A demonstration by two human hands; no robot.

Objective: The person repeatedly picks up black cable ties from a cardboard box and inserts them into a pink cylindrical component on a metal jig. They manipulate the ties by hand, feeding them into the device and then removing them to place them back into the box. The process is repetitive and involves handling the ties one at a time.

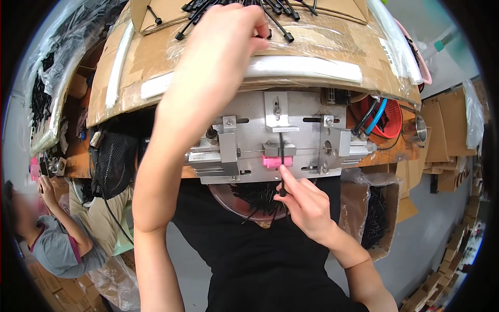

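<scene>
My right hand point(311, 208) pinches a thin black rod with a knobbed end point(282, 192) between thumb and fingers. The rod lies upright in the view across a metal fixture point(250, 112), over a pink block point(271, 161), its far end at a small bracket point(277, 118). My left hand point(234, 34) is stretched far forward over a heap of similar black rods point(283, 28) on cardboard. Its fingers are curled together at the heap's near edge; what they hold, if anything, is hidden.
Cylinders point(213, 158) flank the fixture. Below it sits a bowl point(228, 200) of black rods. A red basket point(393, 122) and a metal cup point(416, 130) stand at right, above a lined carton point(382, 223) of black parts. Another person point(67, 239) works at far left.
</scene>
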